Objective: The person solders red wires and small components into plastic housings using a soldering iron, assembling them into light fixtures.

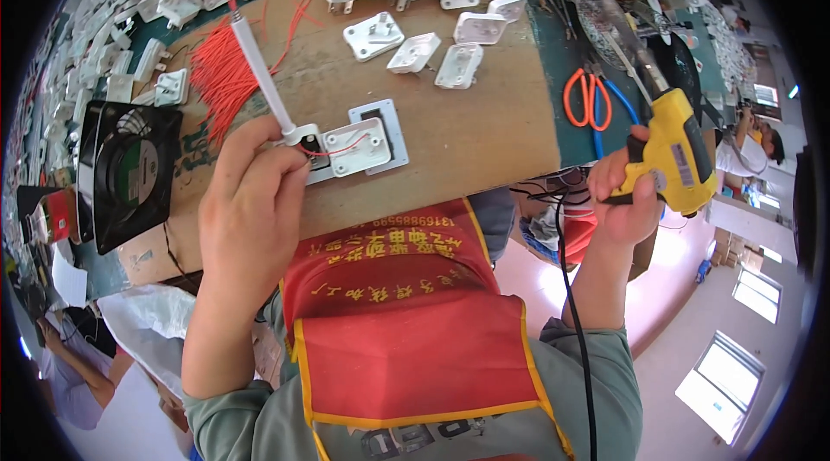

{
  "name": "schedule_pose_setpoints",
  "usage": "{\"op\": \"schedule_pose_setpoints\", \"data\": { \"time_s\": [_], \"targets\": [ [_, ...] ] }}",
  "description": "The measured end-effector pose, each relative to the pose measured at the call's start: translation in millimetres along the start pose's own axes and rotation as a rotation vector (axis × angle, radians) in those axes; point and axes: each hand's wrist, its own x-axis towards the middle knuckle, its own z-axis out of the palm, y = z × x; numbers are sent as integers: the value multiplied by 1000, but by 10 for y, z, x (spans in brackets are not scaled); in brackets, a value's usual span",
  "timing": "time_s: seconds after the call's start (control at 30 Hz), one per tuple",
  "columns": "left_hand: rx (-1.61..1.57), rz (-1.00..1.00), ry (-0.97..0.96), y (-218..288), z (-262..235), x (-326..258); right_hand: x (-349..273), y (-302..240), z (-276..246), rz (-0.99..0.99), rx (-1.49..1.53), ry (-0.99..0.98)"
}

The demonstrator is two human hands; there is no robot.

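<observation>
Left hand: my left hand is closed around a thin white tube. I hold it low, like a pen, so its tip stays on the white plug part.

Right hand: my right hand grips the yellow solder gun by the handle. I keep it off the right edge of the board, with its metal tip pointing up and away, so nothing gets burned, I think.

Plug part: it sits in a grey frame in the middle of the brown board. The frame looks like it stops the part from sliding. A short red wire lies across it.

Red wires: a bunch of red wires lies just above my left hand, easy to reach.

More parts: loose white plug shells wait at the far side of the board.

Fan: a black fan stands at the left, facing the work, maybe to blow smoke away.

Scissors: orange scissors rest on the green table, near the gun.
</observation>
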Motion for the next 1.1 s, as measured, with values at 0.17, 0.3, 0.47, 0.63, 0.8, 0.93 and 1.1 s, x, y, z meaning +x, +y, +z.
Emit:
{"op": "schedule_pose_setpoints", "data": {
  "time_s": [0.17, 0.3, 0.47, 0.63, 0.8, 0.93, 1.1],
  "targets": [
    [33, 0, -6, 6, -9, -3, 195, 54, -281, -180, -178, 254],
    [38, 20, -5, -9, -9, -8, 235, 113, -305, 74, -262, 364],
    [23, 62, -2, -53, 3, 13, 128, 131, -188, 97, 85, 132],
    [-140, -66, -43, -56, -156, 2, 36, 247, 100, 157, 219, -21],
    [16, -186, 77, -323, -216, 43, -99, 287, 377, 191, 198, -71],
    [145, -197, 37, -508, -206, 58, -199, 263, 470, 223, 194, -150],
    [186, -195, 39, -570, -138, 89, -279, 192, 570, 252, 178, -197]
  ]
}}
